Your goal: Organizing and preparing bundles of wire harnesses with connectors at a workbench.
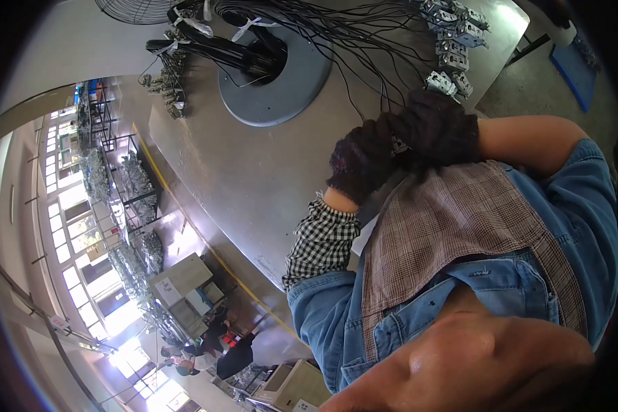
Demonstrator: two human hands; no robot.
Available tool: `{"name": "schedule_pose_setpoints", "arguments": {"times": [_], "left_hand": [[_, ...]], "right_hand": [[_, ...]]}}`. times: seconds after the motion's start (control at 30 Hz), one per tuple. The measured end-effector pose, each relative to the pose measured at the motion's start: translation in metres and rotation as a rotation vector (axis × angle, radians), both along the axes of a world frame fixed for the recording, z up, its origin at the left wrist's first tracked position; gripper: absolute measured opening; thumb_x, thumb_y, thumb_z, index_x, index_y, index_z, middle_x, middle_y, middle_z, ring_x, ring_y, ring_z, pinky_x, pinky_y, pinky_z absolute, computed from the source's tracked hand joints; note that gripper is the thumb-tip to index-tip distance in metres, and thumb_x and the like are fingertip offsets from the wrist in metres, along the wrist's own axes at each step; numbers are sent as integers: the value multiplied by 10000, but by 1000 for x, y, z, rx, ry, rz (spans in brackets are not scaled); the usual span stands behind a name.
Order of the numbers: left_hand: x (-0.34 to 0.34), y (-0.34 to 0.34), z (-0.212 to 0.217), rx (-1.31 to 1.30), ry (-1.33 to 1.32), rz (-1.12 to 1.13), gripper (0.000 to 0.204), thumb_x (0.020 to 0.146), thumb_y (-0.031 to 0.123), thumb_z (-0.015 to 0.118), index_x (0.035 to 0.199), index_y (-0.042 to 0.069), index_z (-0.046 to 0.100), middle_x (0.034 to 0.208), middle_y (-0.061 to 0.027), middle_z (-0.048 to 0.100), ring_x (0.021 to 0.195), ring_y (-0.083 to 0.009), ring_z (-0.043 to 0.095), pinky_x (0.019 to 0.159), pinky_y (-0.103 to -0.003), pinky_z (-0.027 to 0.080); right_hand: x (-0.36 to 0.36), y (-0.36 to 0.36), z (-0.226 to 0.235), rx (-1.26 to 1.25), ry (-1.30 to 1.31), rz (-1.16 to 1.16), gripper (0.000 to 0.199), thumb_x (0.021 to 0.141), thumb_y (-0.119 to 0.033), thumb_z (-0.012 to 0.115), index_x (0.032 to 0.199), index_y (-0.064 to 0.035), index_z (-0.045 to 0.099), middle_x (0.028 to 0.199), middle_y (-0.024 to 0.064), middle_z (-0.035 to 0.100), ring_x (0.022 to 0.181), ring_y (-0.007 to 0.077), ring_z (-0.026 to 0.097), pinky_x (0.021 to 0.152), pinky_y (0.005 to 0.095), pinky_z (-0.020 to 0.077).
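My left hand (pixel 365 156), in a dark knitted glove, is closed at the table's near edge, close in front of my apron. Against it presses my right hand (pixel 436 130), in a matching glove, with its fingers curled. Between the two, a small metal piece (pixel 399 144) shows partly; the gloves cover the rest. Thin black cables (pixel 371 51) run across the table toward my hands. Just beyond my right hand lie several silvery box-shaped metal fittings (pixel 453 51), joined to cable ends. The nearest metal fitting (pixel 441 84) lies close to my right glove.
A grey round stand (pixel 275 110) holds cable bundles on the metal table (pixel 240 185). More metal ends (pixel 172 86) hang at its left. A wire fan guard (pixel 137 8) is at the far edge. Racks, cabinets (pixel 182 281) and people (pixel 233 353) stand beyond a yellow floor line.
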State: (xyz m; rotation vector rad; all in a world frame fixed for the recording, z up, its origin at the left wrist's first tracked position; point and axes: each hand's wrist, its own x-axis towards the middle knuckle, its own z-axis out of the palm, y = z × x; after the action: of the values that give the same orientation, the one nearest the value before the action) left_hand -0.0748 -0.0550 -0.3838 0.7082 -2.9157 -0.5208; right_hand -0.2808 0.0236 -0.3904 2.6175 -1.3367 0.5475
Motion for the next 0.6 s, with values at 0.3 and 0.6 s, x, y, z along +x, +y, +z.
{"name": "schedule_pose_setpoints", "arguments": {"times": [0.3,0.6], "left_hand": [[-6,-7,2,27,-47,-22,668,791,577,768,1188,67,599,979,-134,675,839,-344,692,686,-462,567],[-21,-10,22,70,-18,-32,509,774,402,849,1120,97,633,931,-114,687,819,-322,694,706,-443,571]], "right_hand": [[-5,11,1,-55,60,-39,735,816,-492,672,1293,57,568,991,112,645,943,294,626,918,407,498],[-21,-13,2,216,-114,93,626,828,-430,711,1222,41,589,808,70,589,835,250,577,782,368,508]]}}
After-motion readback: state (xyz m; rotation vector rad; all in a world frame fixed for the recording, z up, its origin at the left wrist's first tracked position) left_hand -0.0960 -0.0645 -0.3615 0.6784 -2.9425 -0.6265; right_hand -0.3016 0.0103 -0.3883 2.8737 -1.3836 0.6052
